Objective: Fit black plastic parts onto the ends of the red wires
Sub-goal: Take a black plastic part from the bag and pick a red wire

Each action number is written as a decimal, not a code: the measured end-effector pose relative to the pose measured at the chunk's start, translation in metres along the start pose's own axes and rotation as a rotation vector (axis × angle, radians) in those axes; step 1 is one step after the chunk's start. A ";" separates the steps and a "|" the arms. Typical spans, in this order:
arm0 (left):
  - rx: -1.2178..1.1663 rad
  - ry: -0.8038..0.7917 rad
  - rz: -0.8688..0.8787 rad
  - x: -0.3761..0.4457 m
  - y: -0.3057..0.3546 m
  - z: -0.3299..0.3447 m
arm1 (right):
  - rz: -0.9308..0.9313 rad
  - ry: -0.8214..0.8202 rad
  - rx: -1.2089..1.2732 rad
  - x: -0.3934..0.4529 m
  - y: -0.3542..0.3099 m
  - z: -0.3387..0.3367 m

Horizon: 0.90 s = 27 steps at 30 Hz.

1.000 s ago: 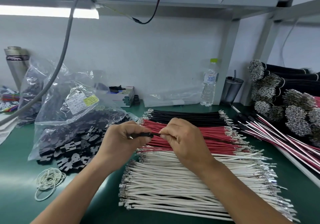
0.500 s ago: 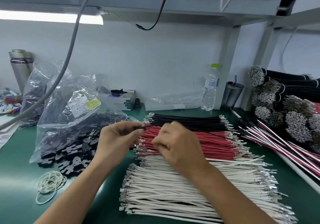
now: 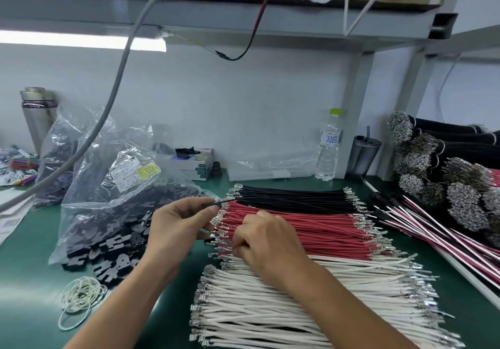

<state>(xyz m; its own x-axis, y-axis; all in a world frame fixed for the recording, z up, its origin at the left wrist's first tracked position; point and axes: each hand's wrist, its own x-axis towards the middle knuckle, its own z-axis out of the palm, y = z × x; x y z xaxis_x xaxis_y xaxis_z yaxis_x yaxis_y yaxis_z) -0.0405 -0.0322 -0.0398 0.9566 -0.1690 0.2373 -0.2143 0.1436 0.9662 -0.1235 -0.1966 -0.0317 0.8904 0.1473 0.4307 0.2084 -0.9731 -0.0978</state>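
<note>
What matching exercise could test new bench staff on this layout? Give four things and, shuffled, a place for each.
Things:
1. black wires
2. white wires
3. rubber bands
4. water bottle

Places:
A. front of the mat, nearest the person
B. by the back wall, beside a dark cup
C. behind the red wires
D. front left, near the bag of black parts

Pairs: 1-C, 2-A, 3-D, 4-B

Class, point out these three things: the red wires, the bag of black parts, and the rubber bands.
red wires (image 3: 311,227), head view, mid-bundle.
bag of black parts (image 3: 108,208), head view, clear front.
rubber bands (image 3: 81,298), head view, middle of the pile.
</note>
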 end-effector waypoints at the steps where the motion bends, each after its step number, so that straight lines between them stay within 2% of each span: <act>1: -0.004 -0.001 -0.006 0.000 0.000 0.000 | 0.000 -0.002 -0.007 0.001 -0.001 0.000; 4: -0.027 0.004 -0.012 0.000 0.000 -0.002 | -0.002 -0.001 0.004 0.001 -0.003 -0.002; 7: -0.085 0.010 -0.010 0.001 0.001 -0.005 | 0.028 0.027 0.137 0.001 0.002 -0.014; 11: -0.219 -0.098 -0.060 0.002 0.005 -0.008 | 0.062 0.182 0.309 -0.005 0.012 -0.029; 14: -0.288 -0.224 -0.100 -0.001 0.005 -0.006 | 0.065 0.327 0.324 -0.015 0.013 -0.029; 17: -0.292 -0.295 -0.121 -0.002 0.005 -0.005 | 0.076 0.401 0.342 -0.018 0.013 -0.027; 27: -0.313 -0.375 -0.158 -0.007 0.008 -0.003 | 0.083 0.474 0.331 -0.022 0.010 -0.028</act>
<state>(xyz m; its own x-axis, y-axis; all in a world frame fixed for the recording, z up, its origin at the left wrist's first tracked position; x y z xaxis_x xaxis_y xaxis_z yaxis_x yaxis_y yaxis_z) -0.0483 -0.0268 -0.0346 0.8236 -0.5421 0.1666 0.0513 0.3637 0.9301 -0.1526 -0.2141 -0.0176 0.6468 -0.0961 0.7566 0.3289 -0.8599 -0.3904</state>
